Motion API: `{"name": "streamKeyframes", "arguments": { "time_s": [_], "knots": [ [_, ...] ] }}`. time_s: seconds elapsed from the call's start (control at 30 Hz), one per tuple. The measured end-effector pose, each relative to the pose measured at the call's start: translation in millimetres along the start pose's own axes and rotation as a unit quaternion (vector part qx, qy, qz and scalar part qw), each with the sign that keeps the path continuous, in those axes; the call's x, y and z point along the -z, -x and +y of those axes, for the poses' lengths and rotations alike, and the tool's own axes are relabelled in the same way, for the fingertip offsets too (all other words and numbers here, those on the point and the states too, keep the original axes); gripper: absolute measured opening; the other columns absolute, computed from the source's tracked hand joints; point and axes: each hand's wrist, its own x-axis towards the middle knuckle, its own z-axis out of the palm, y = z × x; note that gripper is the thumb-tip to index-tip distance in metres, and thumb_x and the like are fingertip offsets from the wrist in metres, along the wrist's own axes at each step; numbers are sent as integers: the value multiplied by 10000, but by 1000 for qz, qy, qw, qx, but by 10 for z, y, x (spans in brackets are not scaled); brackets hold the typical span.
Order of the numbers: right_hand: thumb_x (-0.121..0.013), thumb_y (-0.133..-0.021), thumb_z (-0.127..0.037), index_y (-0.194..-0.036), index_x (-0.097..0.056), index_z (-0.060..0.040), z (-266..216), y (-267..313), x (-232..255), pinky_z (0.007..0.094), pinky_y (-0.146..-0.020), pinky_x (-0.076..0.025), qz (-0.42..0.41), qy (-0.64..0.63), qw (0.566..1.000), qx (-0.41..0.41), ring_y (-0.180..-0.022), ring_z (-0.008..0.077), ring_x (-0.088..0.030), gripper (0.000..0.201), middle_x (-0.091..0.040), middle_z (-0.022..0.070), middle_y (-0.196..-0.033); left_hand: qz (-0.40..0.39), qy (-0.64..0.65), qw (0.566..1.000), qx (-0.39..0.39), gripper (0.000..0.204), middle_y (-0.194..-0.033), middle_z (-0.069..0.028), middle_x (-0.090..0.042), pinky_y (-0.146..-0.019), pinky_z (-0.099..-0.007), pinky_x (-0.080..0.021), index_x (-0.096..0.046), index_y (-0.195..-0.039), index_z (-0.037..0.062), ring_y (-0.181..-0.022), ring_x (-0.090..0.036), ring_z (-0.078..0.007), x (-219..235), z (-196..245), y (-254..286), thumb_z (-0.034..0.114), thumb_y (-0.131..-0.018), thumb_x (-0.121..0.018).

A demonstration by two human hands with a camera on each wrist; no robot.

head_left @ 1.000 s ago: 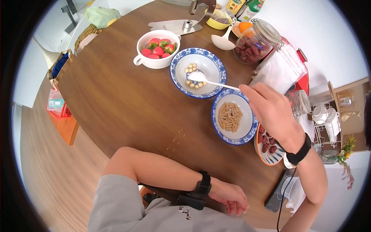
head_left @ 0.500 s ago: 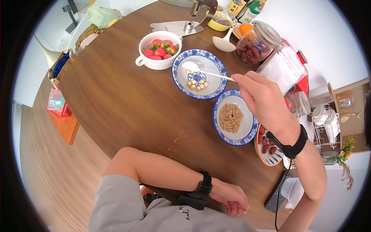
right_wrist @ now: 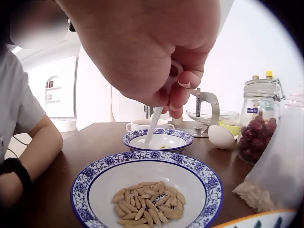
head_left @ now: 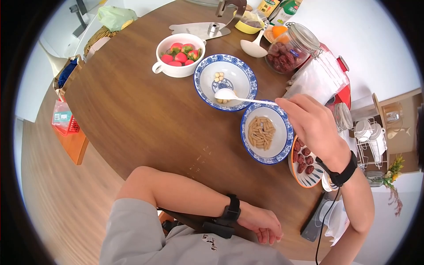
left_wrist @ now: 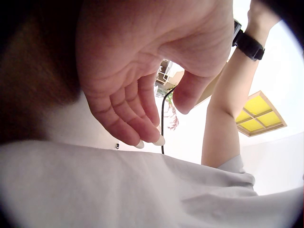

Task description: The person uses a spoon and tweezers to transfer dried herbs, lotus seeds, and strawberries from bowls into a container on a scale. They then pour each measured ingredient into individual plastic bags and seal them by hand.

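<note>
My right hand (head_left: 311,126) pinches the handle of a white spoon (head_left: 226,94). The spoon's bowl is down inside a blue-and-white bowl (head_left: 249,73) that holds several small round cream-coloured balls (head_left: 219,77); some of them are hidden behind the spoon. Under my right wrist's reach, a second blue-and-white bowl (right_wrist: 90,204) contains short tan stick-shaped pieces (right_wrist: 149,204). Near the table's front edge my left hand (head_left: 261,224) hangs with loosely curled fingers, holding nothing; the left wrist view shows its fingers (left_wrist: 128,111) beside the grey shirt.
A white two-handled pot (head_left: 164,70) of strawberries stands left of the bowls. To the right are a plate of red dates (head_left: 304,179) and a glass jar (head_left: 304,39) of dark red fruit. A white ladle (head_left: 254,48) and a metal stand (head_left: 190,30) lie behind.
The spoon moved up to the bowl's far left side, then came back down toward its near side, over some of the balls. My left hand stayed in place.
</note>
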Motion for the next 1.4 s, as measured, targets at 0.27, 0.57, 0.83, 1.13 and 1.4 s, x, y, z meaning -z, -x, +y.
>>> {"name": "streamKeyframes", "arguments": {
  "time_s": [0.27, 0.57, 0.83, 1.13, 1.4],
  "knots": [
    [-631, -782, 14, -1034, -643, -33, 148, 23, 6, 395, -626, -509, 28, -4, 999, -46, -764, 286, -615, 256, -594, 95, -834, 0, 7, 1000, 1, 269, -884, -58, -635, -706, -272, -501, -597, -1052, 24, -733, -599, -132, 3, -13, -8, 267, -935, -597],
    [-598, -816, 19, -1055, -640, -23, 161, 49, -108, 427, -624, -489, 5, -44, 995, -92, -739, 342, -612, 246, -604, 137, -829, 4, 8, 1000, -2, 263, -874, -54, -637, -700, -272, -502, -604, -1042, 29, -723, -601, -131, 2, -18, -12, 268, -933, -603],
    [-588, -825, 20, -1076, -631, -17, 147, 96, -99, 439, -630, -477, -18, -90, 989, -115, -752, 370, -606, 257, -610, 156, -836, 3, 5, 1000, -3, 269, -869, -53, -636, -701, -272, -501, -600, -1042, 29, -722, -599, -130, -7, -9, -5, 275, -933, -604],
    [-590, -832, -1, -1066, -645, -42, 151, 131, -23, 434, -617, -478, -7, -89, 988, -123, -720, 365, -605, 244, -604, 143, -816, 7, 3, 1000, 1, 265, -877, -56, -636, -706, -276, -500, -601, -1043, 27, -726, -596, -134, -5, -11, -10, 265, -927, -606],
    [-601, -811, 18, -1049, -654, -41, 128, 92, 47, 420, -598, -475, -4, -57, 995, -86, -696, 337, -601, 252, -582, 136, -779, 3, 5, 1000, -1, 273, -868, -50, -640, -709, -273, -502, -605, -1042, 33, -729, -601, -129, 8, -23, -14, 281, -927, -611]
  ]
}}
